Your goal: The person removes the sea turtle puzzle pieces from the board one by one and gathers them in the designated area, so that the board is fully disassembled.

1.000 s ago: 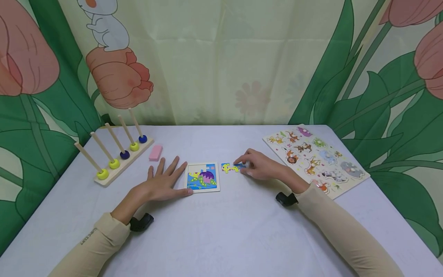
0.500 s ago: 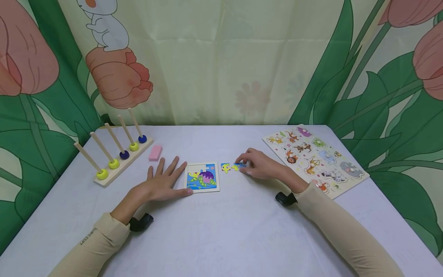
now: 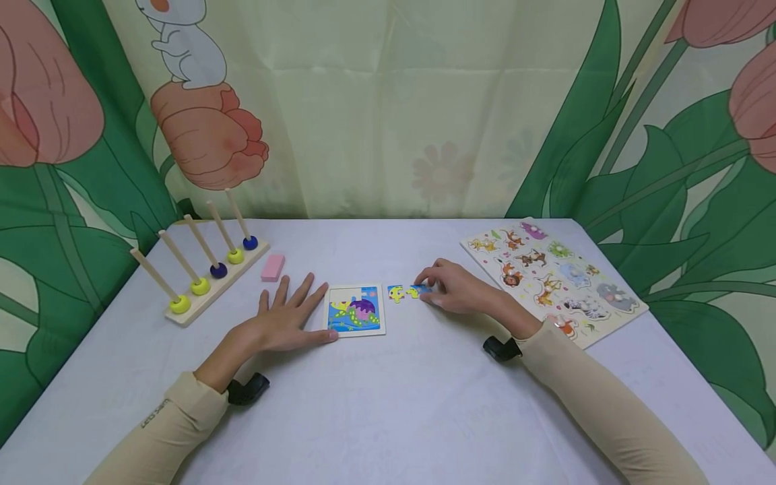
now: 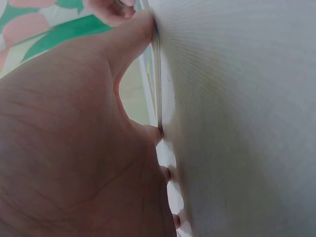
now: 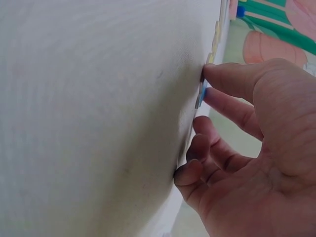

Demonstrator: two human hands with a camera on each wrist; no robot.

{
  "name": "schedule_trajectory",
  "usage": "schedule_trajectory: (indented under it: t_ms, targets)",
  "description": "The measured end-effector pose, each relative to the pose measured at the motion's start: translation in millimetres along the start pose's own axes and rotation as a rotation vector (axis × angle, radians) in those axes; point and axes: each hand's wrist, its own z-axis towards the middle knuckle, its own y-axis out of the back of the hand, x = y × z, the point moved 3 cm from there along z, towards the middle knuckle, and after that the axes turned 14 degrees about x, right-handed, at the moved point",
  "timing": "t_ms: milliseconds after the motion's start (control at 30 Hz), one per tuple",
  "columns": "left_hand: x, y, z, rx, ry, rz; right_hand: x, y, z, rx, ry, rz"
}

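Observation:
A small square jigsaw puzzle (image 3: 356, 311) in a pale wooden frame lies at the table's middle, showing a sea picture with a purple and yellow animal. My left hand (image 3: 281, 327) rests beside it with fingers spread, the thumb and index fingertips at the frame's left edge. Just right of the frame, a loose yellow and blue puzzle piece (image 3: 396, 293) lies on the cloth. My right hand (image 3: 457, 289) pinches another blue and yellow puzzle piece (image 5: 201, 95) between thumb and index finger, close over the table. Its other fingers are curled, and part of that piece is hidden.
A wooden peg stand (image 3: 224, 286) with yellow and dark blue beads stands at the left. Next to it lies a pink block (image 3: 273, 267). A large animal puzzle board (image 3: 548, 269) lies at the right, under and beyond the right forearm. White cloth covers the table (image 3: 388, 411).
My right hand has shifted slightly to the right with its puzzle piece, and the gap to the loose piece shows more. The left hand and framed puzzle have stayed in place.

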Motion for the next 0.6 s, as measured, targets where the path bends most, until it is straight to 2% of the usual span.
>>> schedule_trajectory:
  t_ms: [367,600]
  targets:
    - [-2.7,2.8,-4.6,-0.004,-0.016,-0.02,0.1,-0.2,0.6,-0.005,-0.008,-0.016]
    - [-1.9,2.9,-2.8,-0.007,-0.017,-0.013,-0.2,0.0,0.8,-0.002,0.002,-0.018]
